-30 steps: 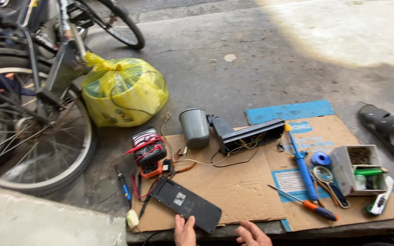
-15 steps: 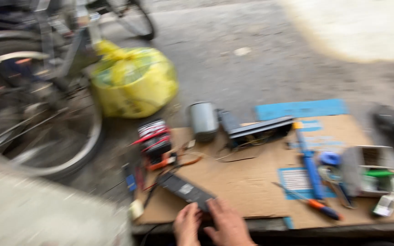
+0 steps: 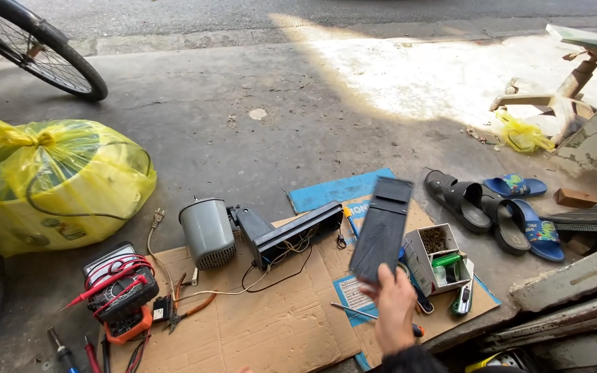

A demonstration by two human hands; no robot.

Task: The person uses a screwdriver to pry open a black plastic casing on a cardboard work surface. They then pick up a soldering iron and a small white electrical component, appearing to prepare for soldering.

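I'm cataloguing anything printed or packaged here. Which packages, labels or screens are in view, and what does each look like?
Yellow plastic bag: far left, knotted, bulging, small round printed marks.
Multimeter: left on cardboard, black and orange, grey screen under red leads.
Small open box: right of the right hand, white, square.
Flattened cardboard: brown, blue printed patches.

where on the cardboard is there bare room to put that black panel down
The widest bare patch of cardboard lies in front of the grey motor and black housing, between the multimeter and the hand holding the black panel. It is crowded around the small open box and along the multimeter's leads and pliers.
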